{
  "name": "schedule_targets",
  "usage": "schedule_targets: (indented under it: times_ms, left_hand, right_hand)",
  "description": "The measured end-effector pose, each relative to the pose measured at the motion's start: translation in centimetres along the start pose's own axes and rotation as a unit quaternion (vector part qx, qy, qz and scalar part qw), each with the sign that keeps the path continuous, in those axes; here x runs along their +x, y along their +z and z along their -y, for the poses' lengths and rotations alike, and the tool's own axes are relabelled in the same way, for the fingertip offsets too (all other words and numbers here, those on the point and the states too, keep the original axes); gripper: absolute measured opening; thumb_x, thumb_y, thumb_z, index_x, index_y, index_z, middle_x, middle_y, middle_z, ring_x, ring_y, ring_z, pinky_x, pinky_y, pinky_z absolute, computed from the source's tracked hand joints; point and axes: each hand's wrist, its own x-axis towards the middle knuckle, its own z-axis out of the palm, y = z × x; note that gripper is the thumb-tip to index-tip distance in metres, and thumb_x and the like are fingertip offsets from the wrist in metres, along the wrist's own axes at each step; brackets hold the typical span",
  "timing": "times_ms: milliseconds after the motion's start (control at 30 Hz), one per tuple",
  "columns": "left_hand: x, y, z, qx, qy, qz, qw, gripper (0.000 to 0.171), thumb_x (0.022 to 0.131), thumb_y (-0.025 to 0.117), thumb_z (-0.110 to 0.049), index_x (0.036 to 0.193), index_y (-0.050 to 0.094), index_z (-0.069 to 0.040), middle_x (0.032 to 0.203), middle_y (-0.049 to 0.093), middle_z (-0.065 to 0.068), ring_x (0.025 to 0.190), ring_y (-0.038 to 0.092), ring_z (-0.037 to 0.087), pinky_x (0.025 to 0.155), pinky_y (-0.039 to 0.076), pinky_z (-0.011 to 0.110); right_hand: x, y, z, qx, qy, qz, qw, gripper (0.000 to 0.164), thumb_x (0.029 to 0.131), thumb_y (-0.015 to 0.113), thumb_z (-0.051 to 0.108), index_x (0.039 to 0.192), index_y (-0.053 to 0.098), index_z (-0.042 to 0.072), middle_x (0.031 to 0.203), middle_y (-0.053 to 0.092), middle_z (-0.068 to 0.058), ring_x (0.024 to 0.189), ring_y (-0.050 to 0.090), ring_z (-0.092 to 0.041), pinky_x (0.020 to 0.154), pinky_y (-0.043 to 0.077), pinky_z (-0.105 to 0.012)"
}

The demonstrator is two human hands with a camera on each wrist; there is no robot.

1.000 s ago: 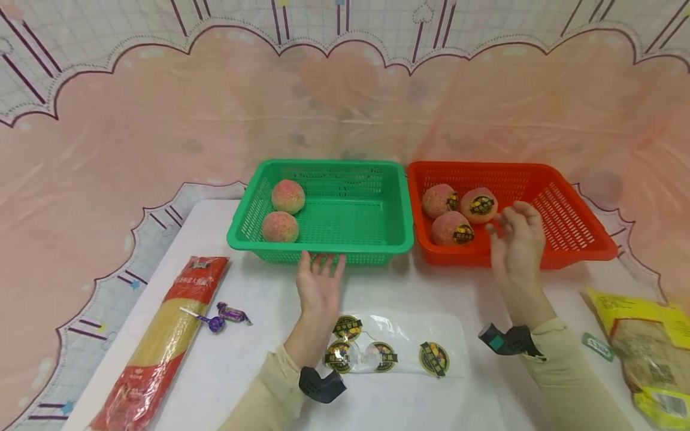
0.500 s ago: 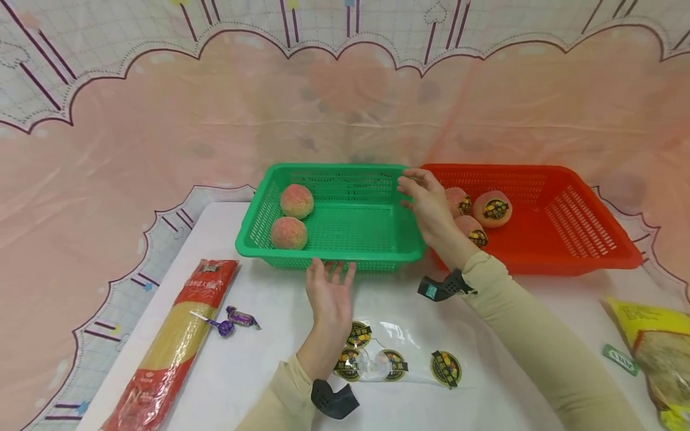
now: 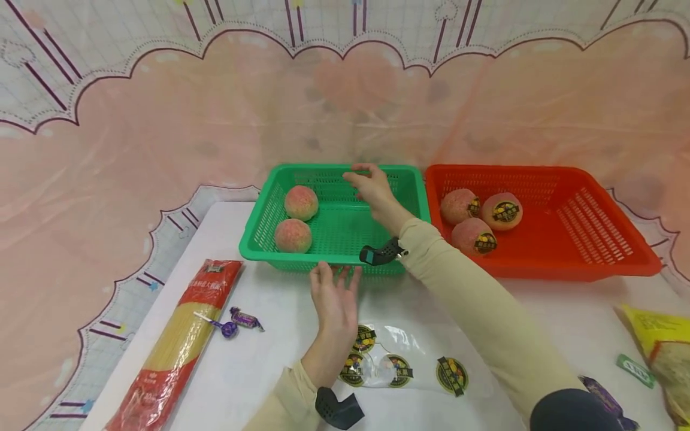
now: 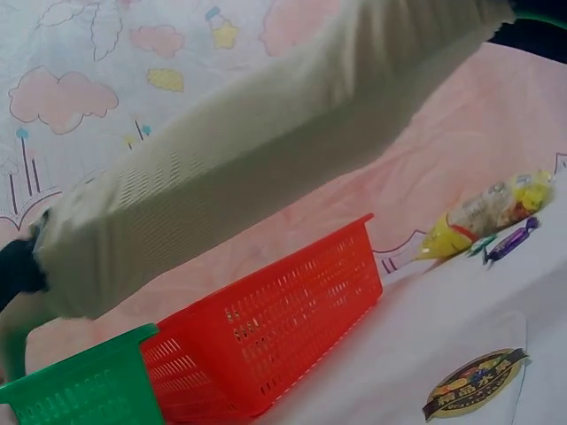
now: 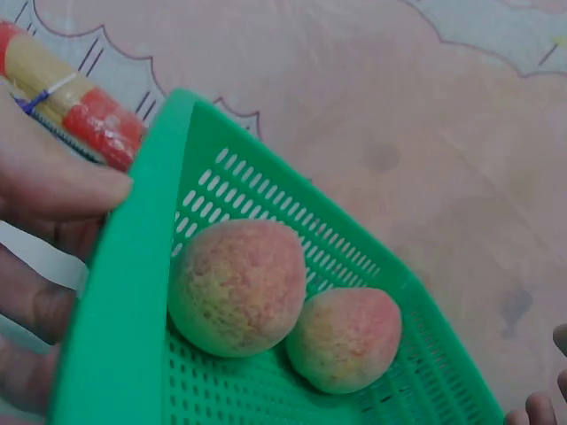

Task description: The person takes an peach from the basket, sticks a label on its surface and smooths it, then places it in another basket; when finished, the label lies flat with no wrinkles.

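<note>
My left hand [image 3: 334,302] is at the front of the green basket [image 3: 264,254], its thumb at the rim in the right wrist view and its fingers loosely spread below. Two peaches [image 3: 301,202] without stickers lie at the basket's left end. Over the middle of the same basket reaches my right hand [image 3: 376,191], to the right of the peaches, fingers loosely bent and holding nothing. Three peaches [image 3: 472,235] with black round stickers sit at the left end of the red basket [image 3: 571,266]. A clear sheet with several round stickers [image 3: 451,375] lies on the table, partly behind my left hand.
On the left lie a noodle packet [image 3: 183,329], a lollipop [image 3: 229,329] and a purple wrapped candy [image 3: 247,318]. At the right are a yellow bag [image 3: 665,359], a small green packet [image 3: 636,370] and another purple wrapped candy [image 3: 609,398]. The two baskets stand side by side.
My right hand has moved left from the red basket, past its stickered peaches, to over the green basket. My left hand has stayed at the green basket's front.
</note>
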Motion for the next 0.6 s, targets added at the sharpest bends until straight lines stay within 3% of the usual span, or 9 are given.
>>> schedule_targets:
  times_ms: [233,433,600]
  left_hand:
    - [0.0,-0.4,0.3,0.014,0.009,-0.004,0.9999,0.019,0.093,0.037,-0.034,0.097,0.036,-0.015,0.100,0.040,0.006,0.096,0.047,0.020,0.093,0.043,0.040]
    - [0.2,-0.2,0.4,0.022,0.008,-0.003,0.9997,0.018,0.094,0.036,-0.033,0.098,0.036,-0.015,0.100,0.041,0.005,0.099,0.048,0.019,0.094,0.043,0.039]
    - [0.1,-0.3,0.4,0.027,0.009,-0.010,0.9995,0.019,0.094,0.037,-0.033,0.095,0.036,-0.015,0.098,0.043,0.004,0.096,0.049,0.019,0.093,0.043,0.040]
  right_hand:
    - [1.7,2.7,-0.9,-0.016,0.045,0.049,0.998,0.048,0.083,0.061,0.026,0.126,0.043,0.016,0.128,0.044,-0.006,0.118,0.043,-0.023,0.097,0.039,-0.041]
    - [3.2,4.4,-1.5,-0.023,0.070,0.080,0.994,0.051,0.082,0.063,0.024,0.127,0.042,0.015,0.130,0.041,-0.009,0.120,0.041,-0.025,0.099,0.037,-0.043]
    - [4.2,5.9,-2.6,-0.027,0.123,0.114,0.985,0.054,0.082,0.062,0.023,0.130,0.038,0.019,0.137,0.034,-0.005,0.126,0.034,-0.027,0.101,0.035,-0.043]
